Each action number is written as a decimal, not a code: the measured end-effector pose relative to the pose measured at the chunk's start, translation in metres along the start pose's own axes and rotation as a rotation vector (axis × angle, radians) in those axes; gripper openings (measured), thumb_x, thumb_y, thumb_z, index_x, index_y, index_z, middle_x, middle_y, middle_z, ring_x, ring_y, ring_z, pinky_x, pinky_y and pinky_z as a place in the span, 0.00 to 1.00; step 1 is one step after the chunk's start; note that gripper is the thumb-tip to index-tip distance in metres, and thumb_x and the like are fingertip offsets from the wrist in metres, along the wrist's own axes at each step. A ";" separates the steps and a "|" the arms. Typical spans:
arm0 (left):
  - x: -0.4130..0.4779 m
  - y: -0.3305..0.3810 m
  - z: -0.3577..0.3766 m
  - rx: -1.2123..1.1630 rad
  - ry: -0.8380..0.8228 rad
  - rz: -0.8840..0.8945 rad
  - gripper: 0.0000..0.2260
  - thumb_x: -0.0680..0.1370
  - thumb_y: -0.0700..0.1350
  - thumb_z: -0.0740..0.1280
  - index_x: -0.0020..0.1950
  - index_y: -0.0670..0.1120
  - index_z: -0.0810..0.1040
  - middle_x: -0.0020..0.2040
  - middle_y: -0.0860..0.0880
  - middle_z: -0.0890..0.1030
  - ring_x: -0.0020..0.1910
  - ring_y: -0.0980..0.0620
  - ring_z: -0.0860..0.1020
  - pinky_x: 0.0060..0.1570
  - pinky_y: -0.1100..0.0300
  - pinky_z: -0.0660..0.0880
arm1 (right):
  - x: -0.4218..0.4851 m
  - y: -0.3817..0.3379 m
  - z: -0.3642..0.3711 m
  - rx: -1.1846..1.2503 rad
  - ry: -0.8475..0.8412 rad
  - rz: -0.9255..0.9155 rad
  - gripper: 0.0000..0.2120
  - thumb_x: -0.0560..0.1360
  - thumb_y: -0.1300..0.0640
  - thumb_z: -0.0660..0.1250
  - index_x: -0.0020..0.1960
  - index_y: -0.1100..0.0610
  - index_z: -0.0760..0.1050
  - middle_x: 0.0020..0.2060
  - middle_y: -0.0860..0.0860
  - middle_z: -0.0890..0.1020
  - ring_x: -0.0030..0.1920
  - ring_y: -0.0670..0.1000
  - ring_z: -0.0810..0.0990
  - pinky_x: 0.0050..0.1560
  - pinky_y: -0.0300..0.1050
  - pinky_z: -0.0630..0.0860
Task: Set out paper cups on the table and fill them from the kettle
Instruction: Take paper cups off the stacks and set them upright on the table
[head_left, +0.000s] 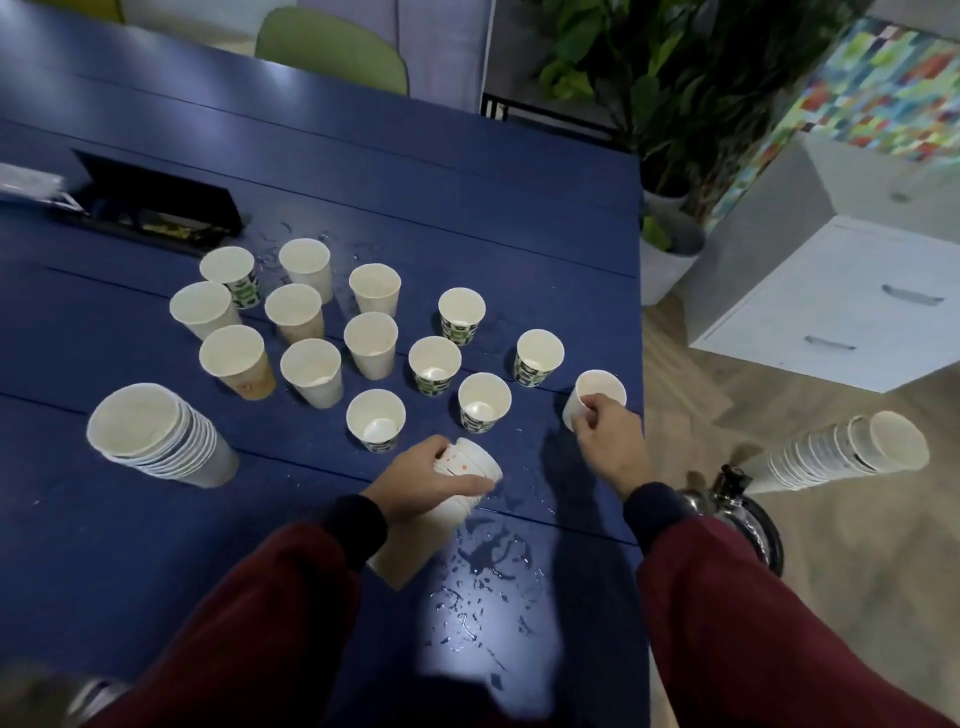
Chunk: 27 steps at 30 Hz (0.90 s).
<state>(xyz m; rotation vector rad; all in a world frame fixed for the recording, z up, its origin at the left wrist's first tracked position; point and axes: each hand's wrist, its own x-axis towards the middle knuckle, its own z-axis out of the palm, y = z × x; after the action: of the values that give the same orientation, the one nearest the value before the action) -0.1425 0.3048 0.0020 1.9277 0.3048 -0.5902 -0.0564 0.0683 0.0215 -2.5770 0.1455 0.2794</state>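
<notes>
Several white paper cups (375, 420) stand upright in loose rows on the blue table (467, 182). My left hand (431, 480) grips a tilted stack of nested cups (475, 460) just above the table near its front. My right hand (605, 434) pinches a single cup (597, 392) that stands near the table's right edge. A metal kettle (727, 493) shows partly beyond the right edge, behind my right forearm. Some cups at the back hold liquid; I cannot tell for all.
A tall stack of cups (156, 436) stands at the left. Another stack (852, 449) lies sideways off the table's right side. Water is spilled on the table front (483, 566). An open cable box (156, 202) sits at the back left. Plants (670, 104) and a white drawer cabinet (831, 312) stand to the right.
</notes>
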 end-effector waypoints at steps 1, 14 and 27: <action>-0.001 -0.001 0.002 0.002 0.001 -0.002 0.33 0.58 0.68 0.76 0.53 0.48 0.73 0.48 0.52 0.77 0.48 0.51 0.75 0.50 0.55 0.71 | -0.001 -0.001 0.001 0.016 0.034 -0.026 0.17 0.81 0.59 0.64 0.68 0.62 0.75 0.64 0.62 0.79 0.62 0.65 0.78 0.61 0.51 0.71; -0.007 0.007 0.014 -0.079 0.019 0.068 0.20 0.70 0.50 0.80 0.57 0.45 0.78 0.51 0.49 0.82 0.48 0.53 0.78 0.49 0.59 0.74 | -0.070 -0.023 0.034 0.365 -0.205 -0.341 0.14 0.81 0.51 0.66 0.39 0.55 0.77 0.30 0.49 0.80 0.31 0.48 0.78 0.38 0.51 0.77; -0.023 -0.012 0.024 -0.270 0.049 -0.031 0.21 0.73 0.59 0.75 0.57 0.46 0.77 0.52 0.52 0.82 0.51 0.53 0.79 0.48 0.63 0.73 | -0.035 0.004 0.023 -0.115 -0.023 -0.386 0.16 0.80 0.57 0.66 0.66 0.62 0.77 0.62 0.59 0.79 0.56 0.63 0.79 0.55 0.54 0.75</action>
<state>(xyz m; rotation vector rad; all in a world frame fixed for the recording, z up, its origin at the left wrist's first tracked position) -0.1740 0.2889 -0.0026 1.6807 0.4239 -0.4955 -0.0947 0.0784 0.0086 -2.6450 -0.3834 0.1754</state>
